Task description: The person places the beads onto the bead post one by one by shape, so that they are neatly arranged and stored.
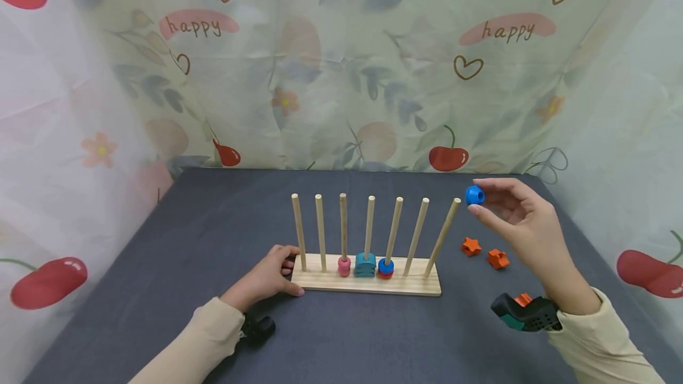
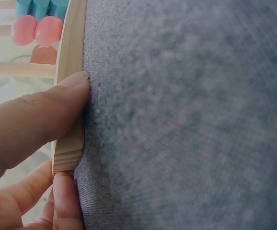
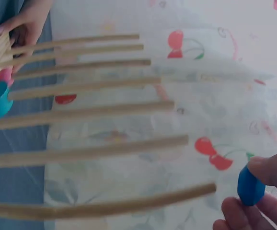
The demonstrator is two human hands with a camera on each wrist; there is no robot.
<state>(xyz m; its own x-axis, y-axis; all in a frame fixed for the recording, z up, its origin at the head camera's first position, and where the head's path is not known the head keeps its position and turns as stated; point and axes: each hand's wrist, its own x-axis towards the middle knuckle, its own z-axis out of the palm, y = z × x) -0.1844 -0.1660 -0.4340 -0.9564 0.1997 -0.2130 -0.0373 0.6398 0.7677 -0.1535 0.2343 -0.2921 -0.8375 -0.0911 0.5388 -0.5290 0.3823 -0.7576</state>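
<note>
The left hand (image 1: 273, 272) grips the left end of the base (image 1: 320, 282) — thumb along its front edge. Counting pegs (image 1: 369, 227) from the left, the third bears pink beads (image 1: 344, 266), the fourth teal pieces (image 1: 365, 265), the fifth a blue bead over red (image 1: 386, 275). Orange pieces (image 1: 471, 246) lie right of the base on the table (image 1: 229, 218). Above them the right hand (image 1: 523, 224) pinches another blue bead (image 1: 473, 195) — just beside the rightmost peg's top, not touching. Behind hangs a patterned curtain (image 1: 341, 93).
</note>
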